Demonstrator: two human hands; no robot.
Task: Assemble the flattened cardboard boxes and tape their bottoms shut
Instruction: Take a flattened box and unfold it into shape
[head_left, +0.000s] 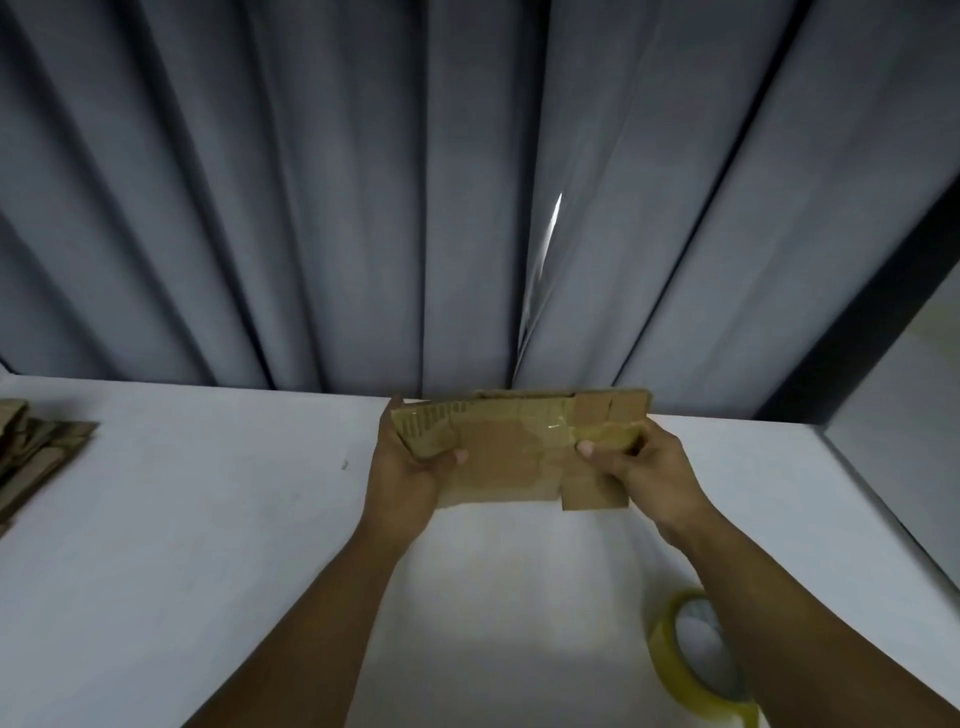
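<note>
Grip confirmed: left hand (410, 470) and right hand (647, 467) each clamp one end of the flattened cardboard box (506, 460), held over the tabletop (208, 493). Recommend pressing opposite edges inward to square it.

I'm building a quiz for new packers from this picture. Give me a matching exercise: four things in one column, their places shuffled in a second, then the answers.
Things
1. flattened box
2. tape roll
3. cardboard stack
4. curtain

Places
A. left edge of the table
B. hanging behind the table
C. held between left hand and right hand
D. on the table, near right, close to the person

Pairs: 1-C, 2-D, 3-A, 4-B
</note>
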